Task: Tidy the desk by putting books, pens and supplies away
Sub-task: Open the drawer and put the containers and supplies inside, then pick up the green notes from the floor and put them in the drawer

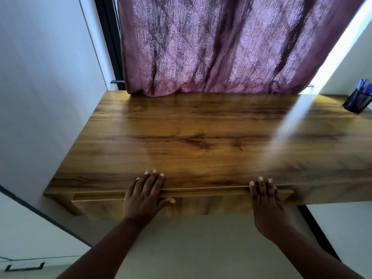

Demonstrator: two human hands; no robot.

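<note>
A wooden desk (201,127) fills the middle of the head view. Its drawer front (201,204) runs along the near edge, nearly flush with the top. My left hand (144,195) lies flat over the drawer's top edge, fingers on the desk and thumb on the drawer face. My right hand (265,200) rests the same way near the drawer's right end, fingers spread. Neither hand holds anything. A black mesh pen holder (357,102) with blue pens (363,88) stands at the far right corner of the desk.
A purple patterned curtain (231,47) hangs behind the desk and touches its back edge. A white wall (40,77) borders the desk on the left. A white cabinet with a black handle (24,267) is at the lower left. Pale floor lies below the desk.
</note>
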